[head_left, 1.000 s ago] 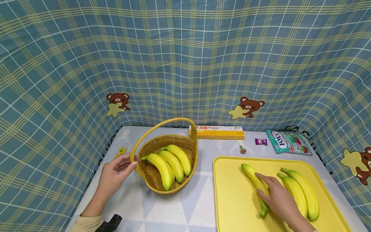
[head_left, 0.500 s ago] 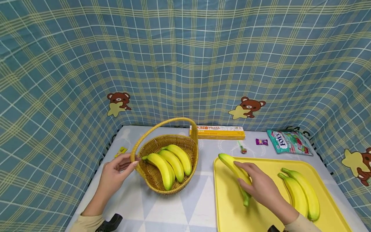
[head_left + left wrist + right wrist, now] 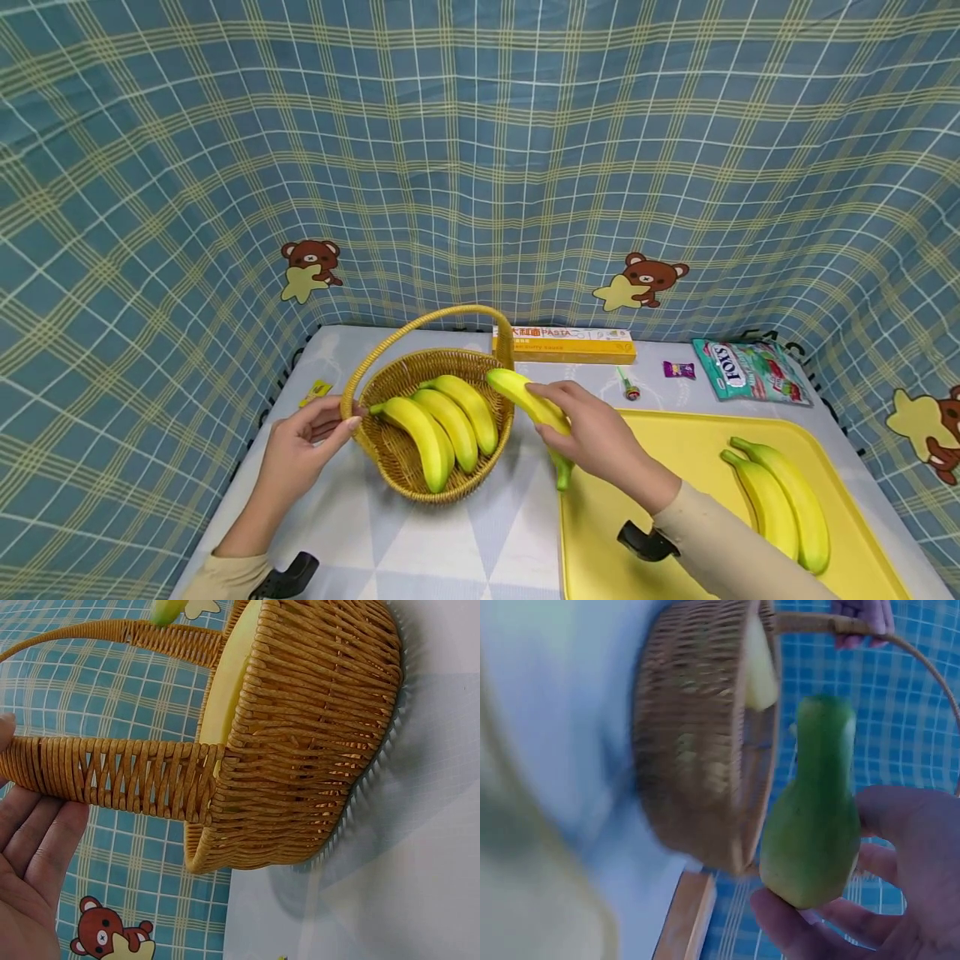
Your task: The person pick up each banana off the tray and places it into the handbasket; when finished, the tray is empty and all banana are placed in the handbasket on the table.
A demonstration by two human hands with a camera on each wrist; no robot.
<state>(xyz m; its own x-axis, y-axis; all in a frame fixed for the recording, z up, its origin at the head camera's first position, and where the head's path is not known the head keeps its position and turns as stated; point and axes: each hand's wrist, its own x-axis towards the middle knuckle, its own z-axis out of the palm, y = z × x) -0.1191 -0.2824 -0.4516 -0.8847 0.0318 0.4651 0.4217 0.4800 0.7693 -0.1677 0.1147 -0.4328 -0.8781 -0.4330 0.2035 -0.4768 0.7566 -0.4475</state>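
A wicker basket (image 3: 405,490) with a tall arched handle stands at the middle left, several bananas (image 3: 448,425) lying side by side in it. My left hand (image 3: 300,454) pinches the left side of its handle (image 3: 112,776) between thumb and fingers. My right hand (image 3: 600,429) grips another banana (image 3: 528,398) in the air, its tip overlapping the basket's right rim in the head view. In the right wrist view the held banana (image 3: 810,817) points its green stem end at the camera. Two bananas (image 3: 780,500) rest on the right of a yellow tray (image 3: 622,533).
Behind the basket lies a pasta box (image 3: 570,346). A lollipop (image 3: 628,385), a purple wrapped candy (image 3: 678,369) and a teal Fox's candy bag (image 3: 750,371) lie behind the tray. A small yellow packet (image 3: 315,392) sits left of the basket. Plaid curtain encloses the table.
My right hand has lifted the banana off the tray and carried it left to the basket's right side. My left hand stays on the handle.
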